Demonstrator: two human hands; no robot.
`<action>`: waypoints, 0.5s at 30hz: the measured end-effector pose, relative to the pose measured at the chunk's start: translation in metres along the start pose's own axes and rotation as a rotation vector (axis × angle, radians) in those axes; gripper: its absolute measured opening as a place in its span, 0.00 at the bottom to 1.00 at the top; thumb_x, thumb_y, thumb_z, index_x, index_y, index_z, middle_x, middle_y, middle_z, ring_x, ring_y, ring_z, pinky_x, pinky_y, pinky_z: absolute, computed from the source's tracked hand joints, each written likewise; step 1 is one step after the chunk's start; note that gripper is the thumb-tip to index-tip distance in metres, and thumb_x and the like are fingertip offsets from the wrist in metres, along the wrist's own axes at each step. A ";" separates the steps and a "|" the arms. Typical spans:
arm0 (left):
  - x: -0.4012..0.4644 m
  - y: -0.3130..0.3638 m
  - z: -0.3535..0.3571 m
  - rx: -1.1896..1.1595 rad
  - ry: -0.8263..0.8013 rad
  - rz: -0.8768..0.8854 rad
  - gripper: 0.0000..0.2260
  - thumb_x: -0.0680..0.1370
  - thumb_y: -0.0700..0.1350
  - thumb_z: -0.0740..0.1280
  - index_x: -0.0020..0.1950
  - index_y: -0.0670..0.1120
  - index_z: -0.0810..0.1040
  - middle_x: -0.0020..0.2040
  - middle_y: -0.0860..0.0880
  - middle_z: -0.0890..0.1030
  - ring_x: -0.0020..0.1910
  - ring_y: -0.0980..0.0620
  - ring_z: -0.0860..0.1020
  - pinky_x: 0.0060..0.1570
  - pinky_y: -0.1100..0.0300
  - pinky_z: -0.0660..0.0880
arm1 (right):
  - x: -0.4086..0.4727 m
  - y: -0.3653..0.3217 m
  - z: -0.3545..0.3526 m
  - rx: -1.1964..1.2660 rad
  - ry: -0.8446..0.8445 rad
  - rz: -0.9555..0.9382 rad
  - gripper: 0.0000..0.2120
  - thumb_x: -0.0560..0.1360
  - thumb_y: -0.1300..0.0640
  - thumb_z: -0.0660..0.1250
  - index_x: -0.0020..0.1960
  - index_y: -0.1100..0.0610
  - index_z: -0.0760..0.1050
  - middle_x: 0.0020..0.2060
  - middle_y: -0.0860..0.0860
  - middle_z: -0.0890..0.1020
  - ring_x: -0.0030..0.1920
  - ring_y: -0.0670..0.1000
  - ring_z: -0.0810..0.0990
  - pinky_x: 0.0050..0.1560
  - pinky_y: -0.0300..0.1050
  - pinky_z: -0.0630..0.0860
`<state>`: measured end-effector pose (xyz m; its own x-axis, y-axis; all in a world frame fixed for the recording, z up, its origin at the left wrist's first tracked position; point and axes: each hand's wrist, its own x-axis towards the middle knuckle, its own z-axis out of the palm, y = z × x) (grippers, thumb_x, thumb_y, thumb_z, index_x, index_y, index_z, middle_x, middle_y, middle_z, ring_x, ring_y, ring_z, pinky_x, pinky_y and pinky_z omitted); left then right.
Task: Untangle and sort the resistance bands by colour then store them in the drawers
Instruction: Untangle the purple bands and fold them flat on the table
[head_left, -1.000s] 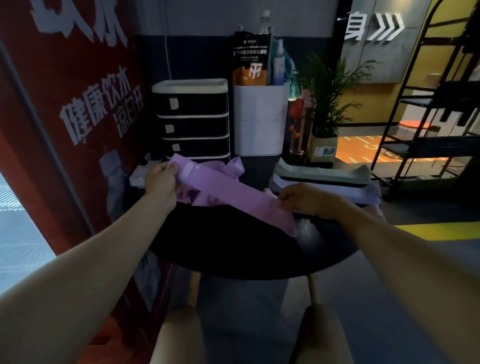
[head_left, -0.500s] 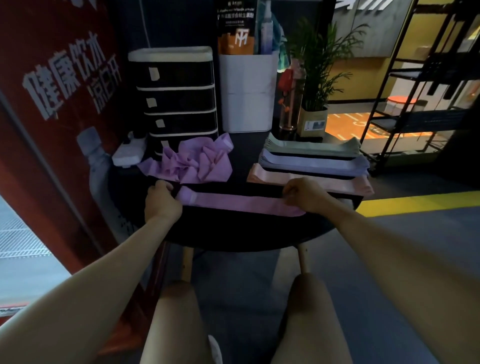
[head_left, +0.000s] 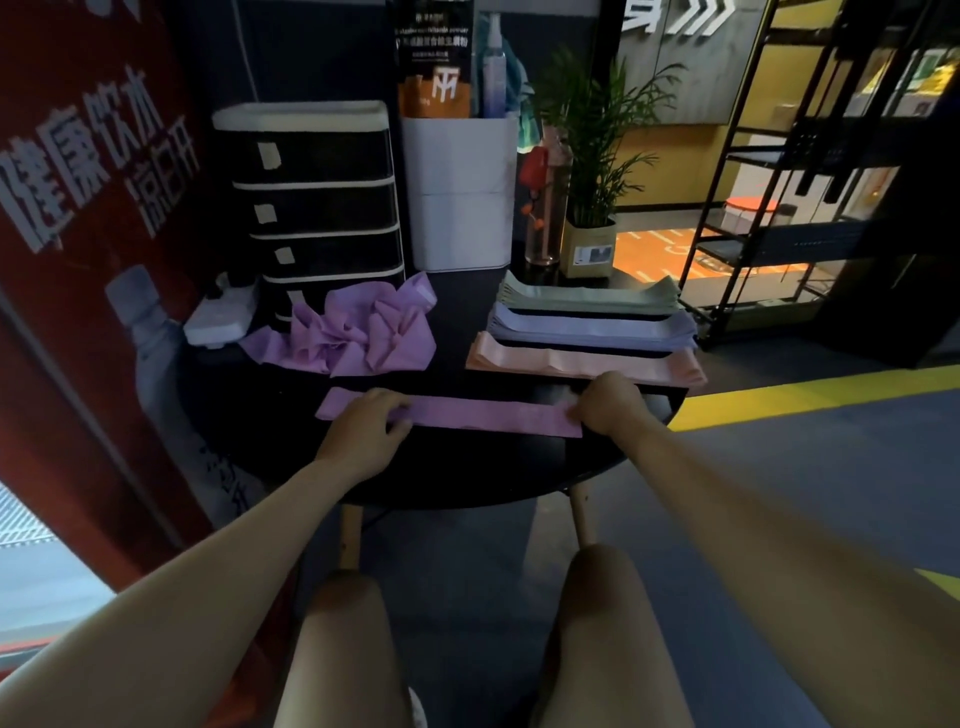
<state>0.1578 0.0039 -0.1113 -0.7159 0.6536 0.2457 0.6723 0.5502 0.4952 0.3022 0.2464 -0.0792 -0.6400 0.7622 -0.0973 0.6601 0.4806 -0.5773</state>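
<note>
My left hand (head_left: 371, 423) presses flat on the purple band (head_left: 483, 415); at three o'clock my right hand (head_left: 605, 402) pinches its end

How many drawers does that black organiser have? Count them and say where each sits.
4 drawers in the black organiser, stacked: top, second, third, bottom partly hidden behind the purple bands.

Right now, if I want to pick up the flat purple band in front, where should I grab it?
Probably at a short end. The flat purple band lies stretched out on the black table, with the left hand resting near one end and the right hand at the other. Come from above at the free left tip and pinch it; it is thin and floppy, so lifting both ends should keep it straight.
</note>
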 end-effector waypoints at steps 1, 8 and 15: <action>-0.001 0.000 -0.001 0.010 -0.004 0.002 0.14 0.77 0.42 0.65 0.62 0.42 0.76 0.62 0.45 0.75 0.58 0.46 0.75 0.59 0.54 0.71 | -0.001 -0.001 0.000 0.008 0.014 -0.003 0.10 0.73 0.59 0.66 0.51 0.64 0.77 0.50 0.60 0.80 0.52 0.59 0.79 0.41 0.40 0.69; -0.007 -0.002 -0.007 0.049 0.037 -0.042 0.11 0.78 0.45 0.63 0.60 0.46 0.76 0.59 0.48 0.75 0.56 0.47 0.75 0.55 0.50 0.73 | -0.003 0.007 0.002 0.118 0.177 -0.063 0.03 0.72 0.62 0.67 0.42 0.63 0.77 0.41 0.58 0.81 0.46 0.58 0.79 0.43 0.42 0.71; -0.006 0.000 -0.011 0.079 0.152 -0.079 0.08 0.77 0.43 0.63 0.55 0.44 0.78 0.56 0.46 0.75 0.53 0.46 0.75 0.50 0.50 0.74 | 0.003 0.017 0.007 0.226 0.233 -0.129 0.03 0.72 0.60 0.70 0.45 0.58 0.77 0.47 0.57 0.82 0.50 0.57 0.79 0.51 0.49 0.75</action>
<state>0.1602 -0.0059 -0.1037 -0.7833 0.5240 0.3345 0.6212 0.6397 0.4526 0.3085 0.2539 -0.0954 -0.5882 0.7925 0.1612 0.4588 0.4912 -0.7405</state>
